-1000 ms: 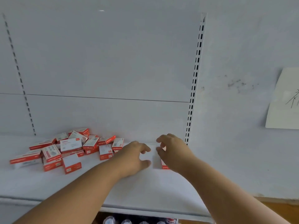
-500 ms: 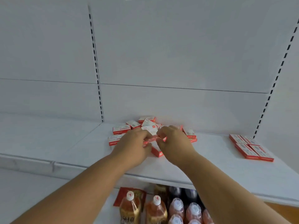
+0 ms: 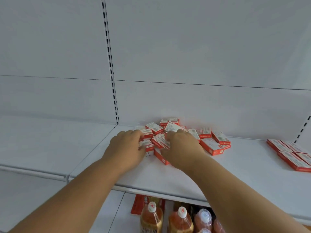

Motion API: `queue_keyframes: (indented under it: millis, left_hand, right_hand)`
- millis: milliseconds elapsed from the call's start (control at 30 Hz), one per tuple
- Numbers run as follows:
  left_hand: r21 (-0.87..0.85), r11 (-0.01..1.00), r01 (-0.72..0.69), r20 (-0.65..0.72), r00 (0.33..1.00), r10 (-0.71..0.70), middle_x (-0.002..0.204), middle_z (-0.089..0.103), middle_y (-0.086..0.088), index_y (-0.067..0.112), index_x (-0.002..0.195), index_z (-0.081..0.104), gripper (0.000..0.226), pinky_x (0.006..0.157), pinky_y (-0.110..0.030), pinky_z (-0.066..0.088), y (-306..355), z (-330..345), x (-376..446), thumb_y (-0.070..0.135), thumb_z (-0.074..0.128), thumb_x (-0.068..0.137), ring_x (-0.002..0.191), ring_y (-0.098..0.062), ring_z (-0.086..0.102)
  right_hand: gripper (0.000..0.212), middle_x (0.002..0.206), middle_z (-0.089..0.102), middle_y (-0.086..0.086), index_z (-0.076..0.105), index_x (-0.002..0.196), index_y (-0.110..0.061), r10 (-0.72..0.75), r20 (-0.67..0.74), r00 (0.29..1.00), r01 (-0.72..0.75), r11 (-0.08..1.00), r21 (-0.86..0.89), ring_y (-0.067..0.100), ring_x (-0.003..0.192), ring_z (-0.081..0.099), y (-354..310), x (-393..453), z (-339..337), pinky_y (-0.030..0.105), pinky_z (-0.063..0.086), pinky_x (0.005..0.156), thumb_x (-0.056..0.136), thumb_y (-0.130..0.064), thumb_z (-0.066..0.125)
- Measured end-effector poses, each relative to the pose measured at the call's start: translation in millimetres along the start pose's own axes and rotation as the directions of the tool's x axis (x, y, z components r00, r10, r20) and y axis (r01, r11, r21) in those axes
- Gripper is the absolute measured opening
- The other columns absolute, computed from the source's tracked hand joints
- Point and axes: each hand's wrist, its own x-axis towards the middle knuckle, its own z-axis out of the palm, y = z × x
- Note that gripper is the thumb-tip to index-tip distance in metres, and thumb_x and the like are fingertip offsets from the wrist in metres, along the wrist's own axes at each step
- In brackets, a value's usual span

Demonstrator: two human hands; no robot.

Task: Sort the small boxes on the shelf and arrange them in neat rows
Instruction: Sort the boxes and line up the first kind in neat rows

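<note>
- Two hands reach into the loose pile of small boxes (image 3: 170, 132) on the white shelf (image 3: 218, 174), pile sits towards the back panel (image 3: 202, 101), approx mid-shelf.
- Left hand (image 3: 127, 147): fingers curled over a box at the pile's left edge (image 3: 148, 145), gripping it; fingertips hidden by the knuckles.
- Right hand (image 3: 181, 148): fingers bent down onto boxes in the pile's centre, thumb side against a red-sided box (image 3: 160, 156) at the front; can't tell whether it's pinching or just pressing.
- Pile is jumbled, boxes overlapping and tilted at diff angles; two boxes (image 3: 212, 146) lie flat at its right edge.
- Sorted boxes (image 3: 292, 153) lie flat, side by side & touching, at far right, well apart from the pile, cut by the frame edge.
- Bare shelf between pile and sorted group, also in front of the pile up to the front lip, and left of it up to the slotted upright (image 3: 110, 64).
- Lower shelf: bottles (image 3: 180, 221) with white caps, below the front lip.
</note>
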Motion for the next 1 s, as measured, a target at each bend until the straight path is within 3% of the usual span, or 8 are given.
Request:
queue_keyframes:
  millis: [167, 333, 433, 500, 567, 700, 833, 1000]
  left_hand:
    - [0.045, 0.998, -0.046, 0.089, 0.995, 0.042, 0.121, 0.064, 0.002, 0.023, 0.123, 0.056, 0.043, 0.091, -0.038, 0.049, -10.0, -8.8, 7.5, 0.049, 0.058, 0.089, 0.109, -0.022, 0.057]
    - [-0.239, 0.966, -0.097, 0.116, 0.985, 0.128, 0.119, 0.058, 0.006, 0.027, 0.121, 0.059, 0.037, 0.087, -0.03, 0.048, -29.3, -12.2, 19.0, 0.04, 0.067, 0.088, 0.101, -0.013, 0.058]
    - [-0.427, 0.898, -0.102, 0.053, 0.989, 0.137, 0.107, 0.062, 0.011, 0.03, 0.109, 0.063, 0.02, 0.068, -0.021, 0.041, -42.5, -14.9, 25.9, 0.036, 0.065, 0.09, 0.088, -0.006, 0.058]
    - [-0.635, 0.772, -0.04, 0.053, 0.994, 0.095, 0.099, 0.065, 0.011, 0.031, 0.103, 0.058, 0.009, 0.064, -0.023, 0.047, -46.4, -15.3, 28.1, 0.032, 0.061, 0.094, 0.082, -0.006, 0.062]
    - [-0.834, 0.549, 0.059, 0.11, 0.992, 0.059, 0.097, 0.068, 0.007, 0.032, 0.102, 0.055, 0.005, 0.072, -0.039, 0.059, -44.4, -15.9, 28.1, 0.03, 0.058, 0.097, 0.079, -0.013, 0.069]
    - [-0.957, 0.193, 0.218, 0.247, 0.959, 0.138, 0.101, 0.07, -0.003, 0.028, 0.104, 0.058, 0.011, 0.076, -0.044, 0.062, -24.1, -22.5, 18.4, 0.019, 0.057, 0.098, 0.083, -0.022, 0.073]
    - [-0.96, 0.087, 0.265, 0.279, 0.924, 0.263, 0.105, 0.071, -0.001, 0.024, 0.113, 0.06, 0.026, 0.078, -0.044, 0.062, 7.0, -22.8, 3.1, 0.007, 0.061, 0.094, 0.087, -0.02, 0.073]
    - [-0.933, 0.029, 0.359, 0.345, 0.869, 0.355, 0.098, 0.073, -0.007, 0.021, 0.105, 0.067, 0.025, 0.077, -0.044, 0.061, 67.8, -15.1, -23.8, 0.0, 0.064, 0.091, 0.091, -0.026, 0.071]
  right_hand:
    - [0.053, 0.118, 0.058, 0.009, 0.051, 0.123, -0.018, 0.09, 0.067, 0.994, -0.087, 0.995, -0.047, 0.03, 0.11, 0.054, -14.3, 3.6, -2.9, 0.04, 0.046, 0.092, 0.087, -0.057, 0.054]
    - [0.046, 0.113, 0.059, 0.006, 0.06, 0.113, -0.017, 0.223, 0.083, 0.971, -0.219, 0.974, -0.047, 0.024, 0.102, 0.055, -35.8, 2.2, -7.3, 0.032, 0.045, 0.081, 0.082, -0.051, 0.061]
    - [0.04, 0.107, 0.053, 0.002, 0.054, 0.109, -0.018, 0.38, -0.018, 0.925, -0.37, 0.911, 0.184, 0.018, 0.087, 0.056, -47.2, -3.4, -6.5, 0.024, 0.046, 0.064, 0.077, -0.038, 0.068]
    - [0.038, 0.098, 0.055, -0.002, 0.046, 0.105, -0.02, 0.504, -0.114, 0.856, -0.415, 0.803, 0.428, 0.01, 0.074, 0.055, -55.0, -9.4, -5.9, 0.019, 0.039, 0.052, 0.077, -0.026, 0.072]
    - [0.036, 0.086, 0.064, -0.002, 0.048, 0.099, -0.018, 0.621, -0.125, 0.774, -0.383, 0.616, 0.689, 0.012, 0.065, 0.06, -62.9, -16.2, -6.8, 0.024, 0.045, 0.052, 0.077, -0.02, 0.077]
    - [0.023, 0.073, 0.069, 0.006, 0.053, 0.108, -0.009, 0.662, -0.056, 0.748, -0.139, 0.238, 0.961, 0.016, 0.049, 0.055, -75.0, -38.5, -14.8, 0.028, 0.042, 0.047, 0.09, -0.014, 0.067]
    - [0.015, 0.077, 0.061, 0.013, 0.058, 0.106, -0.005, 0.734, -0.054, 0.677, 0.001, 0.072, 0.997, 0.017, 0.047, 0.044, -65.9, -70.7, -28.1, 0.025, 0.035, 0.043, 0.1, -0.009, 0.046]
    - [0.02, 0.072, 0.062, 0.013, 0.065, 0.102, -0.001, 0.794, -0.068, 0.604, 0.002, 0.084, 0.996, 0.022, 0.057, 0.057, -28.3, -126.4, -44.3, 0.032, 0.044, 0.053, 0.101, -0.01, 0.047]
